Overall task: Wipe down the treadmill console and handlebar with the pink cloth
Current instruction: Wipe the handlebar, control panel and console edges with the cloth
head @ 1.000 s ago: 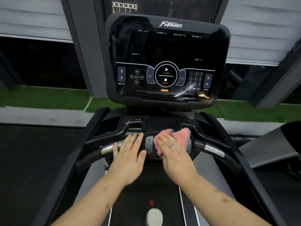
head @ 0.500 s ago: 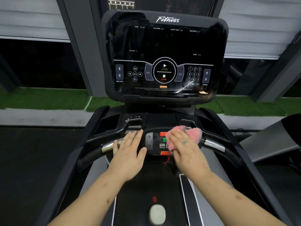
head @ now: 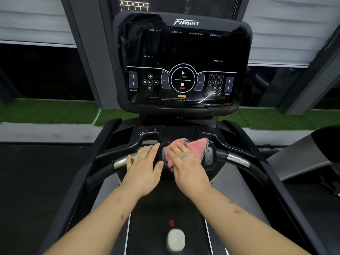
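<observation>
Head view.

Cloth (head: pixel 195 147): pink, fluffy pile, bunched into a rough fold with two peaks pointing away from the person. A grey mesh trim runs down its right edge. It lies on the central control pad between the two halves of the handlebar (head: pixel 257 171), below the console (head: pixel 184 48). Its near part is covered by the right hand.

Right hand (head: pixel 185 167): flat, palm down, fingers straight and close together, pressing the cloth onto the pad. Nothing is gripped. A small dark mark shows on the back of one finger.

Left hand (head: pixel 143 168): flat, palm down, fingers straight, resting on the handlebar just left of the pad. It holds nothing and is just beside the right hand. The little finger lies next to the left silver grip sensor (head: pixel 119 163).

Console: black and glossy, upright, with "Fitness" lettering at the top. It carries START and STOP marks at the centre, INCLINE arrows at left, and a number keypad and SPEED arrows at right. Smears show near its lower right edge.

Plus/minus buttons (head: pixel 208 155): just right of the cloth, uncovered.

Belt (head: pixel 156 208): black, running under both forearms. On it are a small red mark (head: pixel 171 222) and a blurred white oval object (head: pixel 175 239).

Beyond the treadmill: a green turf strip (head: pixel 46 111) and white blinds (head: pixel 33 19).
</observation>
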Available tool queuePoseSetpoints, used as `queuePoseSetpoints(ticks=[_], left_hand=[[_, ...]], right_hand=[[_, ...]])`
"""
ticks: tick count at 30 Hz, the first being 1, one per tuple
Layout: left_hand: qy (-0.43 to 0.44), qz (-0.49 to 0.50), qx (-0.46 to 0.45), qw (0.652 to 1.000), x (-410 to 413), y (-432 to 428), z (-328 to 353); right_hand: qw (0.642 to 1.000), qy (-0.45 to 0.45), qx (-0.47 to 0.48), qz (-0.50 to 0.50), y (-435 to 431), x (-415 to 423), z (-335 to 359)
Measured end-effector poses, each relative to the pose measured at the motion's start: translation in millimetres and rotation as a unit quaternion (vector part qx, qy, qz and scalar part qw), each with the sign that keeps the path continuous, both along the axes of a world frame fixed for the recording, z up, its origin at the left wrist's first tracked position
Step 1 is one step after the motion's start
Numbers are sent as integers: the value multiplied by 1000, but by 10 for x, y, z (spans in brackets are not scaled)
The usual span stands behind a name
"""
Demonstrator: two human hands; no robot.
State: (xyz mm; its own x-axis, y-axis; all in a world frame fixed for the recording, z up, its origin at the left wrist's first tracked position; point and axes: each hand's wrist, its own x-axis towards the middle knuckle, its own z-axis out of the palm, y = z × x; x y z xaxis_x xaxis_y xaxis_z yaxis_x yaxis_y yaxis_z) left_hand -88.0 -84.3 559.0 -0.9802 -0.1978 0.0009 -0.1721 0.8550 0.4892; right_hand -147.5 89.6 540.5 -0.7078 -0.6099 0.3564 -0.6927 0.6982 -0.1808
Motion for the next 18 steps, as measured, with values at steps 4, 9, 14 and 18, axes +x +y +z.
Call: queuePoseSetpoints(ticks=[4, 9, 14, 18], left_hand=[[-6, 0, 5, 1000, 20, 8, 25], [-9, -4, 8, 1000, 19, 1, 70], [-8, -11, 7, 1000, 23, -2, 69], [-12, -14, 9, 1000, 24, -15, 44]], right_hand=[[997, 56, 32, 30, 83, 69, -11], [998, 52, 4, 22, 361, 13, -100], [1000, 9, 12, -5, 174, 12, -107], [999, 24, 24, 27, -119, 49, -60]])
